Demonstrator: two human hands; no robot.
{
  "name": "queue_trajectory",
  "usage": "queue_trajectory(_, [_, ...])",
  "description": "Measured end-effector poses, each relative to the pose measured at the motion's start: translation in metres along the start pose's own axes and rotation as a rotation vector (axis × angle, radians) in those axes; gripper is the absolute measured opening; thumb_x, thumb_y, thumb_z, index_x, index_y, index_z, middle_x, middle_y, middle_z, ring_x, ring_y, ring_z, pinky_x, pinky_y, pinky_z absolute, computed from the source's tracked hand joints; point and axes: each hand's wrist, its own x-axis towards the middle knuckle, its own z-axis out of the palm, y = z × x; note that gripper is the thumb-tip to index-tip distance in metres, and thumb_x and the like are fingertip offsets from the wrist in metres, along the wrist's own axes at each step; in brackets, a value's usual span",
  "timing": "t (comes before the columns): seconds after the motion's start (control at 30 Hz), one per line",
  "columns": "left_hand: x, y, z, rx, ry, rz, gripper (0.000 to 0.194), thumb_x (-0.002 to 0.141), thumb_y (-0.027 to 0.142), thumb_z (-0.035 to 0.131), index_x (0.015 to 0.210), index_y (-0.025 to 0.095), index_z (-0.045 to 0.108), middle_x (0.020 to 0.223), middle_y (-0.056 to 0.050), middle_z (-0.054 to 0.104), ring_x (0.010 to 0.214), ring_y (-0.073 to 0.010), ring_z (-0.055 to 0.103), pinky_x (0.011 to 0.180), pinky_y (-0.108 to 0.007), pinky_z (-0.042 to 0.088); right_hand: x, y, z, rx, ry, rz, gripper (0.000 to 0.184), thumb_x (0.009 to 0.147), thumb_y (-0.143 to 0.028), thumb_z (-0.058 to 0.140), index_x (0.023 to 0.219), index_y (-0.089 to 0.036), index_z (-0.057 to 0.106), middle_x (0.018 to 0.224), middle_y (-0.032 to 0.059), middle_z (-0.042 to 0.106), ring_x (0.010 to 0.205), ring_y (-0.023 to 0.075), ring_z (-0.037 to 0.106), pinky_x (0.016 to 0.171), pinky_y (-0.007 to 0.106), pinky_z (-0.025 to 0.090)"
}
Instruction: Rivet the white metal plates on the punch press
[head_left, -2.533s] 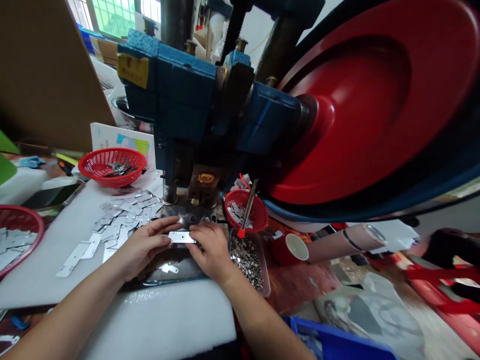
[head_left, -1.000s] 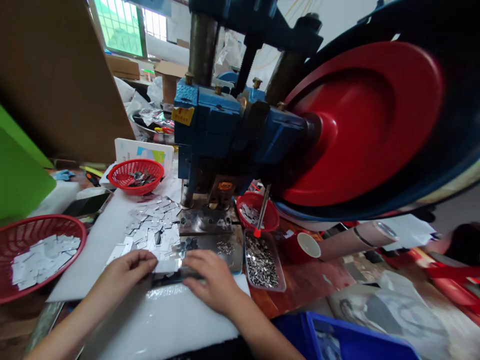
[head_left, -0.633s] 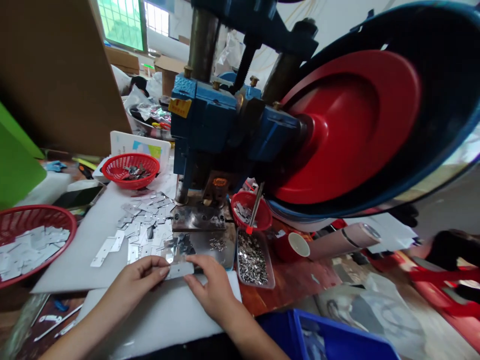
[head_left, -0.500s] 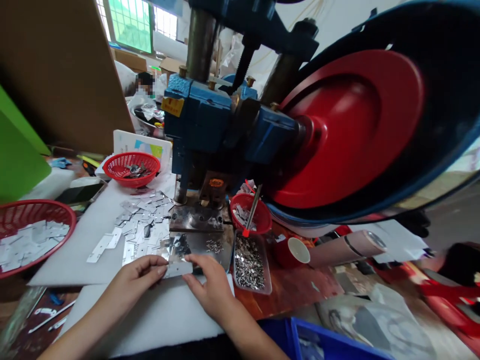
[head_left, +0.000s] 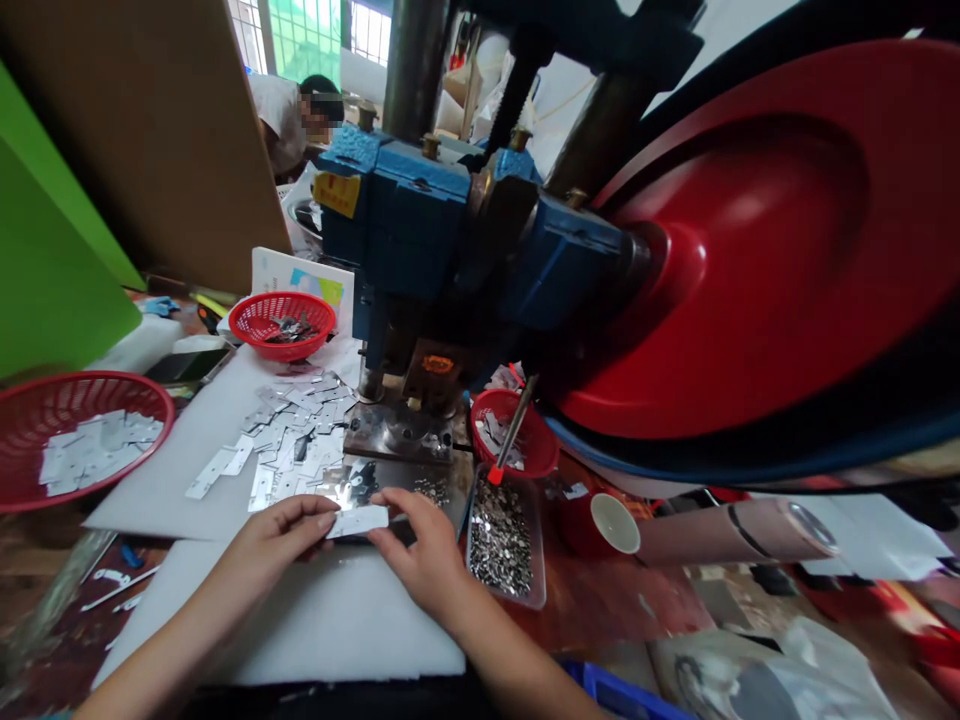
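Observation:
Between my two hands is a flat, light metal plate (head_left: 358, 521), held level in front of the press bed. My left hand (head_left: 289, 532) pinches its left end, and my right hand (head_left: 417, 545) grips the right end between thumb and fingers. Just beyond it stands a blue press (head_left: 420, 220) with a steel die block (head_left: 397, 433). Small metal parts (head_left: 431, 492) lie on the press bed near my right fingers. Loose metal plates (head_left: 304, 432) are spread over white foam (head_left: 180, 490) to the left.
Red baskets hold more plates: a large one (head_left: 166, 405) at far left and another (head_left: 551, 455) behind the clear tub (head_left: 537, 570) of small metal parts. A third red basket (head_left: 238, 338) sits farther back. At right are a red wheel (head_left: 750, 270), a cup (head_left: 616, 524) and a pink flask (head_left: 697, 538). A person (head_left: 289, 115) is behind.
The camera view has shifted, so the press and wheel appear larger and farther right. Both hands keep hold of the metal plate at nearly the same spot. The person behind shows more.

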Motion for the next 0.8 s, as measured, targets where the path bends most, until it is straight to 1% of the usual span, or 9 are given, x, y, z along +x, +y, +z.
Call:
queue_trajectory(0.1, [0.000, 0.001, -0.006, -0.010, 0.004, 0.003, 0.042, 0.060, 0.050, 0.073, 0.086, 0.018, 0.067, 0.073, -0.001, 0.065, 0.067, -0.0165, 0.058, 0.063, -0.027, 0.043, -0.002, 0.001, 0.011, 0.017, 0.035, 0.033, 0.034, 0.082, -0.030, 0.065, 0.115, -0.024, 0.058, 0.099, 0.0043, 0.069, 0.086, 0.0175, 0.064, 0.081, 0.031, 0.050])
queue_trajectory(0.17, [-0.001, 0.002, -0.011, 0.005, -0.015, 0.008, 0.041, 0.061, 0.050, 0.073, 0.087, 0.018, 0.068, 0.074, -0.002, 0.065, 0.068, -0.0168, 0.058, 0.063, -0.027, 0.043, -0.003, -0.001, 0.017, 0.013, 0.048, 0.053, 0.034, 0.082, -0.030, 0.065, 0.114, -0.023, 0.059, 0.099, 0.0048, 0.069, 0.086, 0.0180, 0.064, 0.081, 0.032, 0.050])
queue_trajectory(0.23, [-0.002, 0.002, -0.016, 0.028, -0.043, 0.012, 0.041, 0.063, 0.050, 0.072, 0.088, 0.017, 0.068, 0.074, -0.002, 0.065, 0.069, -0.0168, 0.058, 0.062, -0.027, 0.043, -0.004, -0.007, 0.019, 0.007, 0.038, 0.053, 0.031, 0.083, -0.030, 0.065, 0.113, -0.023, 0.060, 0.100, 0.0058, 0.069, 0.088, 0.0186, 0.064, 0.082, 0.032, 0.050])
queue_trajectory(0.3, [-0.005, 0.000, -0.018, 0.046, -0.067, 0.021, 0.040, 0.065, 0.050, 0.071, 0.088, 0.017, 0.068, 0.073, -0.002, 0.065, 0.068, -0.0162, 0.057, 0.062, -0.026, 0.043, -0.006, -0.013, 0.018, 0.024, 0.006, 0.020, 0.024, 0.085, -0.028, 0.062, 0.108, -0.022, 0.063, 0.103, 0.0063, 0.069, 0.094, 0.0185, 0.063, 0.085, 0.032, 0.050])
queue_trajectory(0.4, [-0.008, -0.008, -0.019, 0.058, -0.087, 0.023, 0.041, 0.064, 0.051, 0.070, 0.086, 0.017, 0.068, 0.069, -0.002, 0.064, 0.065, -0.0155, 0.055, 0.060, -0.026, 0.041, -0.013, -0.020, 0.016, 0.061, -0.024, -0.033, 0.014, 0.087, -0.026, 0.060, 0.099, -0.022, 0.065, 0.103, 0.0063, 0.068, 0.099, 0.0171, 0.062, 0.088, 0.030, 0.049])
queue_trajectory(0.57, [-0.011, -0.025, -0.017, 0.088, -0.088, 0.007, 0.044, 0.061, 0.053, 0.069, 0.085, 0.016, 0.068, 0.062, 0.000, 0.062, 0.056, -0.0139, 0.050, 0.056, -0.026, 0.039, -0.026, -0.018, 0.018, 0.049, -0.052, -0.018, 0.012, 0.086, -0.023, 0.060, 0.097, -0.023, 0.066, 0.101, 0.0059, 0.067, 0.097, 0.0165, 0.062, 0.086, 0.029, 0.050])
queue_trajectory(0.67, [-0.009, -0.023, -0.020, 0.188, -0.085, 0.035, 0.045, 0.062, 0.055, 0.066, 0.085, 0.017, 0.068, 0.063, -0.001, 0.063, 0.058, -0.0164, 0.053, 0.058, -0.028, 0.041, -0.025, -0.015, 0.022, 0.048, -0.056, -0.030, 0.012, 0.086, -0.023, 0.060, 0.097, -0.023, 0.066, 0.099, 0.0058, 0.067, 0.095, 0.0159, 0.062, 0.084, 0.028, 0.050])
queue_trajectory(0.73, [-0.005, -0.016, -0.026, 0.307, -0.072, 0.086, 0.044, 0.068, 0.057, 0.060, 0.087, 0.018, 0.068, 0.069, -0.002, 0.065, 0.065, -0.0197, 0.057, 0.064, -0.031, 0.044, -0.022, -0.013, 0.023, 0.032, -0.035, -0.039, 0.013, 0.086, -0.024, 0.060, 0.097, -0.022, 0.065, 0.098, 0.0062, 0.067, 0.095, 0.0163, 0.062, 0.084, 0.028, 0.051])
queue_trajectory(0.8, [0.003, -0.006, -0.034, 0.492, 0.016, 0.195, 0.041, 0.075, 0.055, 0.053, 0.091, 0.021, 0.068, 0.084, -0.005, 0.069, 0.081, -0.0235, 0.060, 0.076, -0.034, 0.045, -0.018, -0.011, 0.021, -0.003, -0.004, -0.032, 0.014, 0.086, -0.024, 0.060, 0.099, -0.021, 0.065, 0.098, 0.0068, 0.068, 0.096, 0.0171, 0.062, 0.085, 0.029, 0.051])
